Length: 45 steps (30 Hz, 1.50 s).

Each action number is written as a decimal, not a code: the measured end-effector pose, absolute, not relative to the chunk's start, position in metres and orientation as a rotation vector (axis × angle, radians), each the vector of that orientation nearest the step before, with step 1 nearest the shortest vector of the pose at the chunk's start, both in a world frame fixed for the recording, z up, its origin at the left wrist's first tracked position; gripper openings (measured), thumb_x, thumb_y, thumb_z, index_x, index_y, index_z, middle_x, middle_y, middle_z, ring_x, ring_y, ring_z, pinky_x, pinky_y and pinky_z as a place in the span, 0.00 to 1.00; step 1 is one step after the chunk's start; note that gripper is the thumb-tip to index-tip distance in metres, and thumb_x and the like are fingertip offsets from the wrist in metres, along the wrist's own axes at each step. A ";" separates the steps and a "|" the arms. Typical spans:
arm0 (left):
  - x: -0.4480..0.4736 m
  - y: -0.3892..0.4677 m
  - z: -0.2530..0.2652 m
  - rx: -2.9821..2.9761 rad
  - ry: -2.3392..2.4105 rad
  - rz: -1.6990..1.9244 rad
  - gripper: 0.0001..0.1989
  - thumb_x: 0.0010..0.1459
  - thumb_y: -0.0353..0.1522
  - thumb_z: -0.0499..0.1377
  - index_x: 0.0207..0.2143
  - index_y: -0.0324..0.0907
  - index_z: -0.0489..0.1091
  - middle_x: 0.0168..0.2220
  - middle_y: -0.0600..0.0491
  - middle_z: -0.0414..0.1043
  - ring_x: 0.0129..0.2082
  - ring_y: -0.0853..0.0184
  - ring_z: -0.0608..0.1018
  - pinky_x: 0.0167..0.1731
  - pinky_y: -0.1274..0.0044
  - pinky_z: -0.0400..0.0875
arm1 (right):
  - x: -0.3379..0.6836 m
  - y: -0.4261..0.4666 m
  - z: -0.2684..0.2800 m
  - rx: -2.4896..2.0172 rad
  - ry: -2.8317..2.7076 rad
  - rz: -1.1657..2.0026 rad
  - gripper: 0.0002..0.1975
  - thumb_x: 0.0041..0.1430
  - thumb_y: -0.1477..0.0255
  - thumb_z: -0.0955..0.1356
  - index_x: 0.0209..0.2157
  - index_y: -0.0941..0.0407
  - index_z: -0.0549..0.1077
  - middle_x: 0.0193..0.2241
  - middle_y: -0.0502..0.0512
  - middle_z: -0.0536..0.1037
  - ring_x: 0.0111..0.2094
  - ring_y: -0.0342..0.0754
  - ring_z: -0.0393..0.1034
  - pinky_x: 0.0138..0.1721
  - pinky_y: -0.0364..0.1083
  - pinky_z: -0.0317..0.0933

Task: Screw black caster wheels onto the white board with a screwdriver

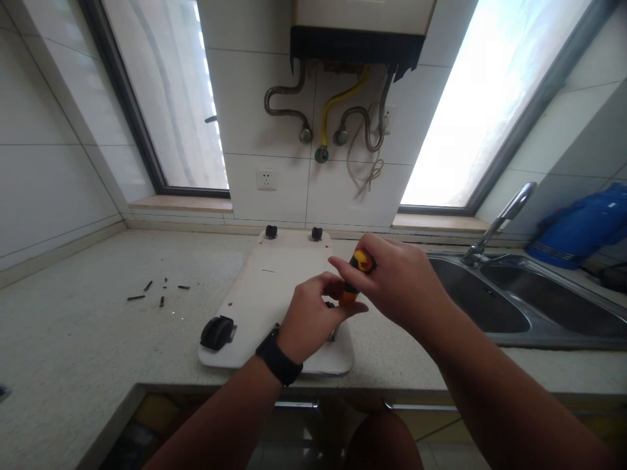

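Note:
A white board [274, 287] with rounded corners lies on the countertop, casters facing up. My right hand [396, 274] is wrapped around the yellow and black handle of a screwdriver [363, 261], which stands tilted over the board's near right corner. Lower down, the fingers of my left hand [316, 303] close around its orange part. Beneath them, a bracket [333, 333] is mostly hidden by my left hand, and the screwdriver's tip cannot be seen. A black caster [217, 333] sits at the near left corner. Two smaller-looking casters, a left one [271, 232] and a right one [317, 234], are at the far end.
Several loose screws [161, 301] lie on the countertop [98, 326] at left. To the right are a steel double sink [470, 294], a faucet [504, 215] and a blue gas cylinder [582, 225]. A water heater [362, 26] with hoses hangs on the wall above.

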State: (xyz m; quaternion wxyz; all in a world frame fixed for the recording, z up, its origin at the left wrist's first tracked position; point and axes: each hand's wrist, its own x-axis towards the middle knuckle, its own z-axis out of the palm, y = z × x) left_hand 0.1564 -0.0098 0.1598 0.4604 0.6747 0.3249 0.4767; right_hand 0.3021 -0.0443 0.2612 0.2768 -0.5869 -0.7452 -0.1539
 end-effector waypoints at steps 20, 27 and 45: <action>0.152 -0.009 0.155 1.665 0.691 1.240 0.19 0.47 0.38 0.79 0.38 0.41 0.79 0.35 0.52 0.80 0.37 0.63 0.80 0.38 0.73 0.75 | 0.301 -0.051 0.269 -1.565 -1.964 -0.141 0.21 0.49 0.60 0.80 0.28 0.53 0.67 0.23 0.49 0.76 0.25 0.47 0.67 0.27 0.47 0.57; 0.147 -0.009 0.162 1.720 0.769 1.206 0.11 0.54 0.38 0.74 0.34 0.41 0.80 0.33 0.52 0.81 0.35 0.63 0.80 0.37 0.72 0.72 | 0.323 -0.050 0.273 -1.209 -2.158 0.462 0.21 0.68 0.60 0.69 0.59 0.51 0.73 0.52 0.57 0.81 0.49 0.52 0.78 0.50 0.52 0.71; 0.145 0.007 0.153 1.628 0.494 1.050 0.20 0.52 0.37 0.76 0.45 0.41 0.80 0.41 0.49 0.81 0.42 0.60 0.80 0.44 0.69 0.74 | 0.306 -0.056 0.260 -1.522 -1.968 0.030 0.20 0.62 0.50 0.72 0.38 0.52 0.70 0.33 0.54 0.80 0.34 0.52 0.73 0.35 0.51 0.63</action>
